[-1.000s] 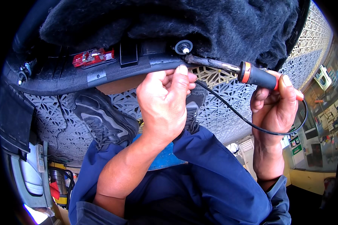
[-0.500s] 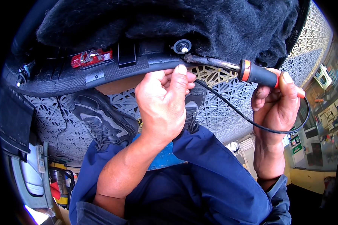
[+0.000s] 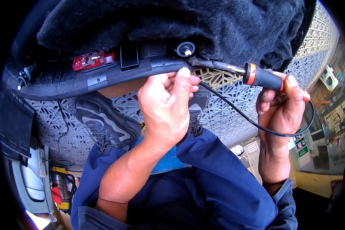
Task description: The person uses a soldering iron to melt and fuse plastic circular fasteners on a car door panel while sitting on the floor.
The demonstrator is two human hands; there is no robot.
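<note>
My right hand (image 3: 281, 103) grips a soldering iron (image 3: 265, 78) by its black and orange handle, thumb along its end. The dark metal shaft points left, and its tip rests at the edge of a curved black plastic panel (image 3: 145, 71), just below a round grey clip with a white pin (image 3: 186, 50). A black cord loops from the handle's end under my right wrist and back toward the panel. My left hand (image 3: 166, 101) is closed, thumb and fingers pinching the panel's lower edge just left of the tip. Its fingertips are partly hidden.
Dark fibrous padding (image 3: 218, 27) covers the panel's far side. A red light piece (image 3: 93, 60) sits in the panel, with another clip (image 3: 23, 78) at its left end. Beneath lie patterned grey floor tiles (image 3: 226, 105). My shoes (image 3: 105, 122) stand under the panel.
The soldering iron's handle has dipped very slightly. Both hands otherwise hold nearly the same places.
</note>
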